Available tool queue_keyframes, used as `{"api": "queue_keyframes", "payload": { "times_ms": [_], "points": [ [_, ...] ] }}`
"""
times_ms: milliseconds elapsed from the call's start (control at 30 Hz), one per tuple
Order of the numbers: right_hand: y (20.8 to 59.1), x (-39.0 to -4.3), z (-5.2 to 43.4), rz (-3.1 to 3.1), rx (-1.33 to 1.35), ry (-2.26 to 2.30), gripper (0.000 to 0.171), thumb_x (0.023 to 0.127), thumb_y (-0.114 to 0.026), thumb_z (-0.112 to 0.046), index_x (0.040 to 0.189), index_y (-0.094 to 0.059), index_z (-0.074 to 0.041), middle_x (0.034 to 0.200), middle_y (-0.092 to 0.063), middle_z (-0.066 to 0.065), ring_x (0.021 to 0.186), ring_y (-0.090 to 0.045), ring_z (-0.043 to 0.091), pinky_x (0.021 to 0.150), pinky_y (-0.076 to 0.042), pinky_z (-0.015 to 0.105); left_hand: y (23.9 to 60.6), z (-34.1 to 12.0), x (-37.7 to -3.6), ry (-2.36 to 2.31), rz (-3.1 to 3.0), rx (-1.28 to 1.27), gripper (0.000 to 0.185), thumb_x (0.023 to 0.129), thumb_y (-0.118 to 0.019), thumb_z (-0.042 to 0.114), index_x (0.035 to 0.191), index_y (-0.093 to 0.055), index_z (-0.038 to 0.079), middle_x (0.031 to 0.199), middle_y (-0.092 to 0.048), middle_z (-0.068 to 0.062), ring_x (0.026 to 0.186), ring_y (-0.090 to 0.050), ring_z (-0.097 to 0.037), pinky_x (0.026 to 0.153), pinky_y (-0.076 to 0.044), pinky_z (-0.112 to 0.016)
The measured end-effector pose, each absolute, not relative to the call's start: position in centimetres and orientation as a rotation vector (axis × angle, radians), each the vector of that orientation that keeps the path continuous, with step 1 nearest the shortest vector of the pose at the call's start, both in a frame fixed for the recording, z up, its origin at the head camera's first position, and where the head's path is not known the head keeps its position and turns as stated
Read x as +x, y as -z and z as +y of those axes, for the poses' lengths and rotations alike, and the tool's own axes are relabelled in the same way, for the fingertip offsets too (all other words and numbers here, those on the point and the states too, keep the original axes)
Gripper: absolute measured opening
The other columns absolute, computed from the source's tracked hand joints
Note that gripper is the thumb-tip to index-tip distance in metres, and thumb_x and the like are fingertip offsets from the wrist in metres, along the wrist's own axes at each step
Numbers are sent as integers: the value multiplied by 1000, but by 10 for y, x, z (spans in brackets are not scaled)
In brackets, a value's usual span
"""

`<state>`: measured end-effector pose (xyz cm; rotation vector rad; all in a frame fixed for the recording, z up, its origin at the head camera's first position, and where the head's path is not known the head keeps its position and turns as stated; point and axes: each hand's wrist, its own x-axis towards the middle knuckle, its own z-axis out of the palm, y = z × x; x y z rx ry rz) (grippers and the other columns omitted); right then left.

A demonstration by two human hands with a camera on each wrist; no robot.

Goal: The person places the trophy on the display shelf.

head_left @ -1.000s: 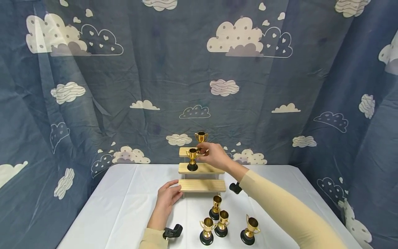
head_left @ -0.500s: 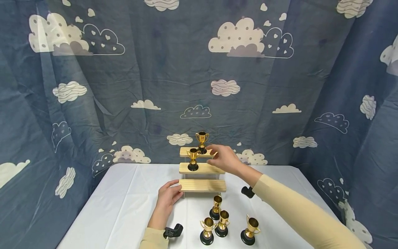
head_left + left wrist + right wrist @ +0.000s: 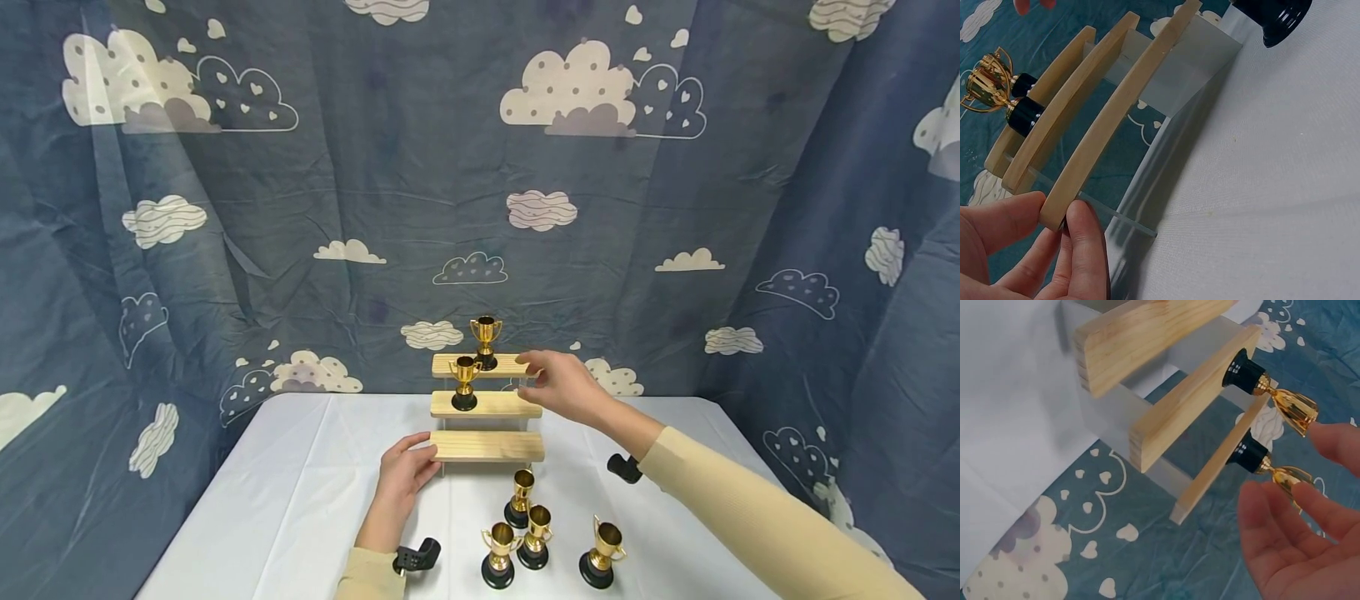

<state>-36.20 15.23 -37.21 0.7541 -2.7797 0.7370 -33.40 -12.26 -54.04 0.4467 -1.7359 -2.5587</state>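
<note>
backdrop [image 3: 375,167]: we see a blue cloth with white clouds hanging behind and beside everything.
table [image 3: 300,500]: we see it spread with a white cloth, carrying the stand and the loose cups.
stepped stand [image 3: 486,407]: we count three wooden steps on clear side panels, at the far middle of the table.
right hand [image 3: 564,387]: we see it in the air just right of the stand's upper steps, fingers relaxed and spread, grasping nothing.
left hand [image 3: 401,477]: we see its thumb and fingertips pinching the left end of the lowest step.
loose trophies [image 3: 534,533]: we count four small gold cups on black bases, grouped on the table in front of the stand.
top trophy [image 3: 485,342]: we find it upright on the highest step.
middle trophy [image 3: 464,382]: we find it upright at the left of the middle step, apart from the right hand.
</note>
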Motion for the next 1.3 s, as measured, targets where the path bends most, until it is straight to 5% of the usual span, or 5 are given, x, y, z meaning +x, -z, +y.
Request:
{"api": "queue_keyframes", "payload": {
  "times_ms": [1300],
  "points": [
    [370, -301, 207, -2719, 777, -791, 48, 87, -81, -22, 133, -64, -19, 115, -66, 0, 97, -65, 22, 77, -59, 34, 539, -121, -330, 2548, -1752, 448, 42, 87, -70, -2, 128, -62, -4, 101, -68, -15, 83, -69, -18, 75, -60, -29]
  ]
}}
